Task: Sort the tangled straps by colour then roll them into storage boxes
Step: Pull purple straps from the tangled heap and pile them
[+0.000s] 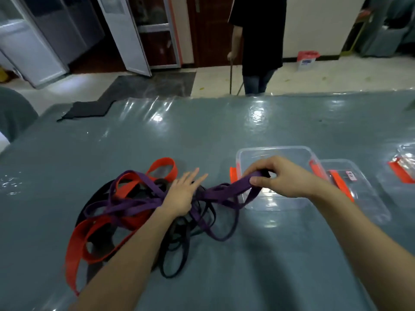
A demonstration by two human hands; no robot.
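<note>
A tangle of straps lies on the grey table: red straps (77, 239), a purple strap (125, 206) and thin black straps (177, 250), all looped through one another. My left hand (182, 194) rests flat on the middle of the pile with its fingers spread. My right hand (283, 178) pinches one end of the purple strap and holds it lifted over the near left corner of a clear storage box (276, 151). The strap stretches from that hand back into the pile.
A clear lid (368, 198) with red clips lies right of the box, and another clear box (404, 167) sits at the right edge. A person in black stands beyond the table's far edge. The table is covered in shiny plastic film (202, 131).
</note>
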